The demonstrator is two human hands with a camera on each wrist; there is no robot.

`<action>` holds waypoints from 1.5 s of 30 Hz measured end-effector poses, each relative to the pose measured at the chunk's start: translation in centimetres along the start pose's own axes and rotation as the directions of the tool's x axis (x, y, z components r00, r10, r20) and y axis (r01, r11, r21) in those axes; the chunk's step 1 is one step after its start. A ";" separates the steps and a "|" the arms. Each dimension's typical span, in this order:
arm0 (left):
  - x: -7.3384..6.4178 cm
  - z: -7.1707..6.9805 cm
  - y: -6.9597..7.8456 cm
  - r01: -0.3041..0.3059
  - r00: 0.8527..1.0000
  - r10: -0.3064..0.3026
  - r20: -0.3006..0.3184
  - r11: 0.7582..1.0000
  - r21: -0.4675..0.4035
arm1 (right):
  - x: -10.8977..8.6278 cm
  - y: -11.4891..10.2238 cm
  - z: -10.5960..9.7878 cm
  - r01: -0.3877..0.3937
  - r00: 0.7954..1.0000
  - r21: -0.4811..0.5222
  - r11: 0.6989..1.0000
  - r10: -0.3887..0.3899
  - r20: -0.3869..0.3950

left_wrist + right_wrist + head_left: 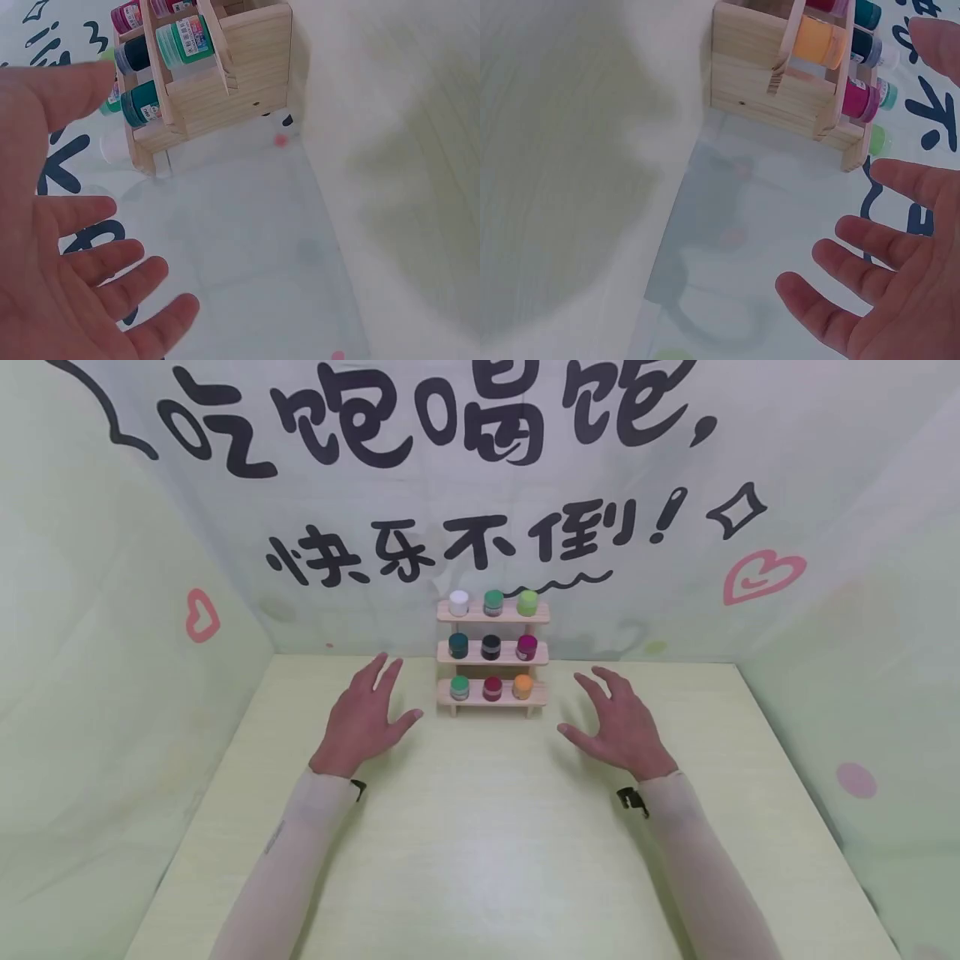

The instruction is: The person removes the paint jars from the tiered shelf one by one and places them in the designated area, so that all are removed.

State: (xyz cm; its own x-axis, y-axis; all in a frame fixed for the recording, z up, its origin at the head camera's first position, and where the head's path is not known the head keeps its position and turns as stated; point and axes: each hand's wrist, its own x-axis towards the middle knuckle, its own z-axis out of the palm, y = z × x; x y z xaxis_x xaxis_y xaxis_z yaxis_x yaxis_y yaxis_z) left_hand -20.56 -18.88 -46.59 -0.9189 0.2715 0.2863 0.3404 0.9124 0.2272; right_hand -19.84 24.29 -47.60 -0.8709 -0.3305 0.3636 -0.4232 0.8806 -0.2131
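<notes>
A small three-tier wooden rack (492, 696) stands at the back middle of the pale table (487, 852). It carries small paint jars: a white one (458, 602) and two green ones on top, a black one (491, 647) between a teal and a magenta one, and a green, a red and an orange one (522, 686) at the bottom. My left hand (365, 718) is spread open to the left of the rack, holding nothing. My right hand (618, 725) is spread open to its right, also holding nothing. The wrist views show each palm (67, 262) (889, 300) beside the rack (225, 82) (772, 82).
A pale green cloth backdrop (480, 510) with black characters and pink hearts closes off the back and both sides. The rack stands against the back cloth. The table's front and side edges lie within reach.
</notes>
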 end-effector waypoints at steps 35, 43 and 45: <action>6.0 0.5 0.4 0.001 0.989 -0.066 -0.135 0.903 -0.429 | 1.7 -0.5 4.3 -0.202 0.979 0.511 0.836 0.163 0.121; 7.5 0.8 0.7 0.033 0.986 -0.119 -0.119 0.831 -0.555 | 2.0 -1.0 5.2 -0.209 0.978 0.579 0.788 0.162 0.133; 7.9 0.8 0.7 0.028 0.985 -0.121 -0.126 0.820 -0.572 | 2.1 -1.1 5.6 -0.205 0.979 0.592 0.780 0.158 0.130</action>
State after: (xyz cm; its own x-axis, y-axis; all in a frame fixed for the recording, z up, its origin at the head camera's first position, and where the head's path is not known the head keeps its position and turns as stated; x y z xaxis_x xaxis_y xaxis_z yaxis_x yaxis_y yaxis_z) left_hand -27.80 -15.87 -44.95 -0.9210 0.1184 0.3712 0.3675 0.5808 0.7264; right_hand -22.64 20.71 -51.68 -0.9519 -0.2287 0.2041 -0.2996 0.5536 -0.7770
